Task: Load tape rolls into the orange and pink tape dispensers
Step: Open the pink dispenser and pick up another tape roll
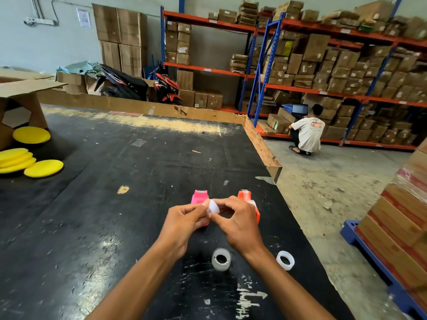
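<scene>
Tape roll [213,207], clear and small, sat pinched between our two hands above the black surface [115,204]. Yellow pads [34,162] lay far left. Our left hand [184,225] kept a closed grip on the roll, in front of the pink dispenser [200,197]. Our right hand [240,224] gripped the same roll, partly hiding the orange dispenser [246,197]. Two spare rolls [221,259] lay nearer us, below the hands.

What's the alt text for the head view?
Both hands, left hand and right hand, hold a small clear tape roll over a black table, before the pink dispenser and orange dispenser. Two more rolls lie nearer.
</scene>
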